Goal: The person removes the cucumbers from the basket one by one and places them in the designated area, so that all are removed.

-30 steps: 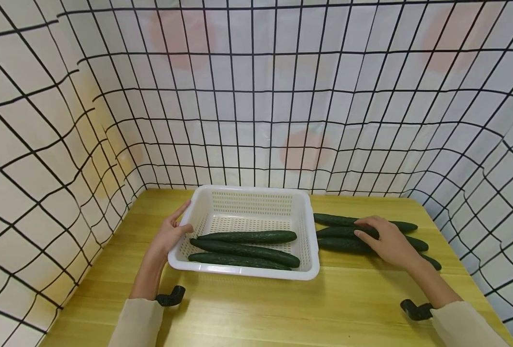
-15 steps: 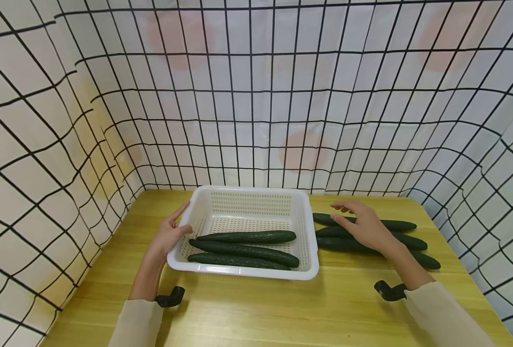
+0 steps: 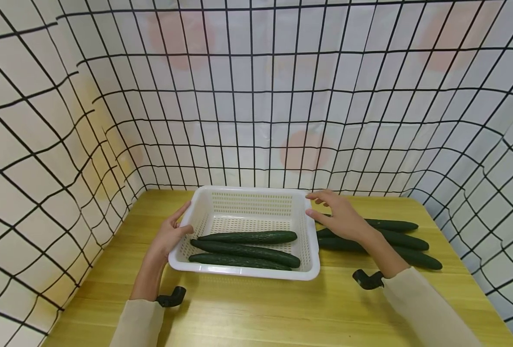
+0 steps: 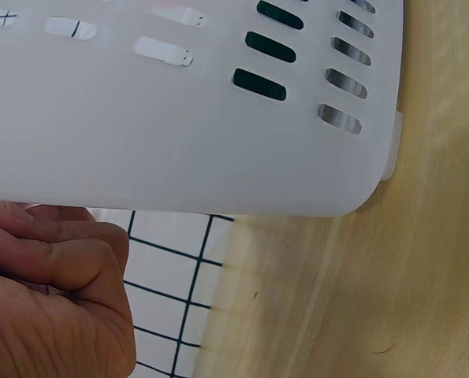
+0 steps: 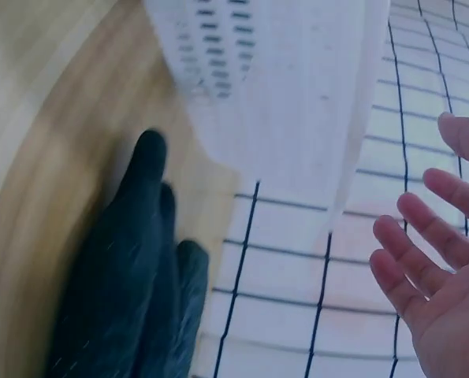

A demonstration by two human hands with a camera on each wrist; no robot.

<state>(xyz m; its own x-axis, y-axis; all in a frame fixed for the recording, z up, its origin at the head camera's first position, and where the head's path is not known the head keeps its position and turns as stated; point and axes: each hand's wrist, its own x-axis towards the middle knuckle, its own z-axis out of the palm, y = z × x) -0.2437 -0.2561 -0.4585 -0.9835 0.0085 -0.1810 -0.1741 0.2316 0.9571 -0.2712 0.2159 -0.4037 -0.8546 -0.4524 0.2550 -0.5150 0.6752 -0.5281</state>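
Note:
A white plastic basket [image 3: 248, 275] with slotted walls sits on the table and holds three dark green cucumbers [image 3: 245, 249], lying lengthwise along its front half. My left hand [image 3: 168, 236] grips the basket's left rim, its thumb over the edge and its fingers along the outside; in the left wrist view the fingers curl under the rim. At the basket's back right corner my right hand [image 3: 336, 217] is raised with fingertips close by the rim. Nothing is in it, and the right wrist view shows its fingers [image 5: 427, 236] spread. Below it lie three more cucumbers [image 3: 412, 255], partly hidden by that hand.
Under everything is a yellow wooden table [image 3: 256, 313]. A white sheet with a black grid [image 3: 256, 106] walls in the back and both sides. Each wrist carries a small black mount [image 3: 171, 297].
My right hand has moved left and back from above the loose cucumbers to the basket's right rim. The left hand, basket and cucumbers stay where they were.

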